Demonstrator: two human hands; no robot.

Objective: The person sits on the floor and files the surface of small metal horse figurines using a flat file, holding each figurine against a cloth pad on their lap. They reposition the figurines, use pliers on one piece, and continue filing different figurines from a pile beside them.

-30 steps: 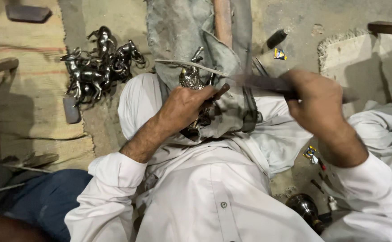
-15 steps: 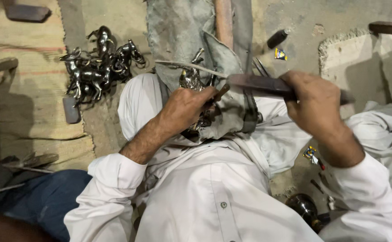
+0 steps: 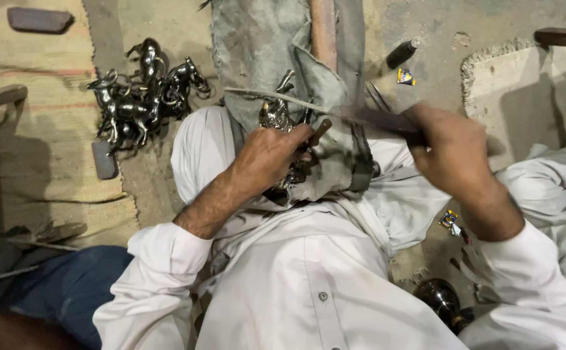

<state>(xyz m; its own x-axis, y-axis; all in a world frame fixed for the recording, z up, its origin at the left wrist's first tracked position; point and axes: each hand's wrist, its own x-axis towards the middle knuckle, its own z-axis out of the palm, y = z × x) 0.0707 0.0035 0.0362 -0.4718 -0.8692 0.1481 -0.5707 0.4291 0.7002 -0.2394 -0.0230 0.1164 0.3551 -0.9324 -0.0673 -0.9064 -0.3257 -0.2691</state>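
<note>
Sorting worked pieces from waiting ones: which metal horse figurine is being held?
The figurine gripped by the left hand on the grey cloth; the others lie piled on the floor, untouched.

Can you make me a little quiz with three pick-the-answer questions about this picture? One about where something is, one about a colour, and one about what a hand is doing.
1. Where does the pile of shiny metal horse figurines lie?
A. on the floor beside the woven mat
B. on a shelf
C. in a bucket

2. What colour are the person's long sleeves?
A. red
B. white
C. green

3. What is the right hand doing?
A. lying flat and empty
B. waving
C. gripping a long flat metal file

Answers: 1 A, the pile sits on bare floor by the mat's edge. 2 B, both sleeves look white. 3 C, its fingers are closed around the file's end.
</note>
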